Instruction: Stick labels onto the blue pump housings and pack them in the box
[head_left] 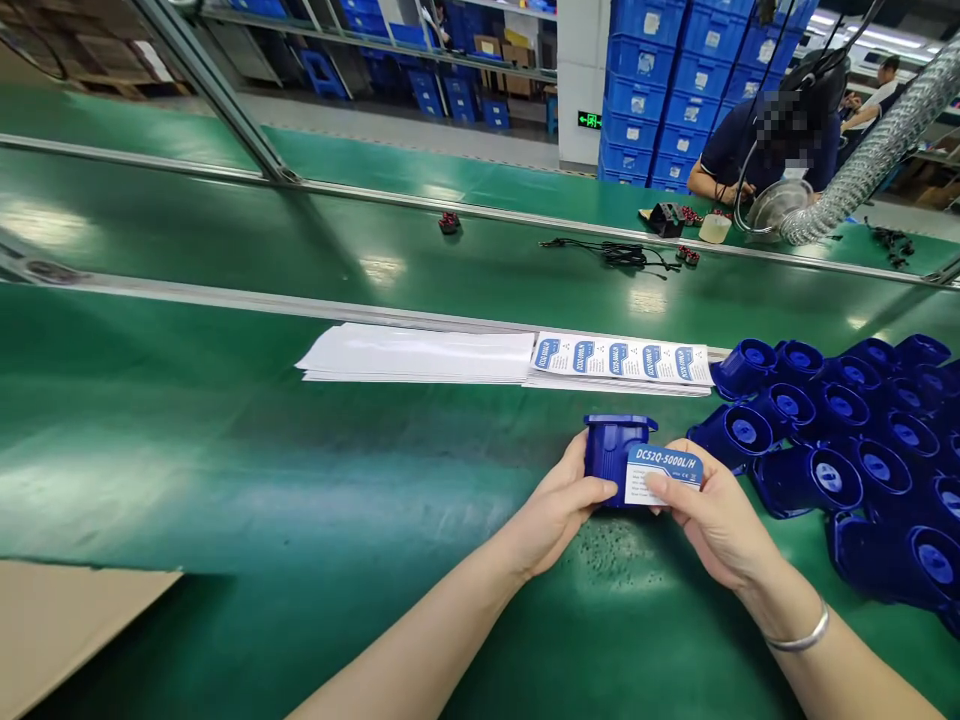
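Two hands meet over the green table (187,480), and we have a blue housing (611,452) between them. Our left hand (559,510) wraps its fingers around the housing's left side, holding it just above the table. Our right hand (709,515) pinches a blue-and-white label (664,473) between thumb and fingertips, its left edge lying against the housing's face while its right end sticks out past the edge.

Just to the right sits a heap of matching blue housings (855,450), and beyond, along the rail, a sheet of more labels (622,360) lies beside a stack of white backing sheets (416,352). Across the belt another person (772,140) bends over their own work.

What could go wrong? We judge the label is only partly placed, so a slight tilt of the right hand could set it crooked or trap a crease. A loose left grip could let the housing twist mid-press.
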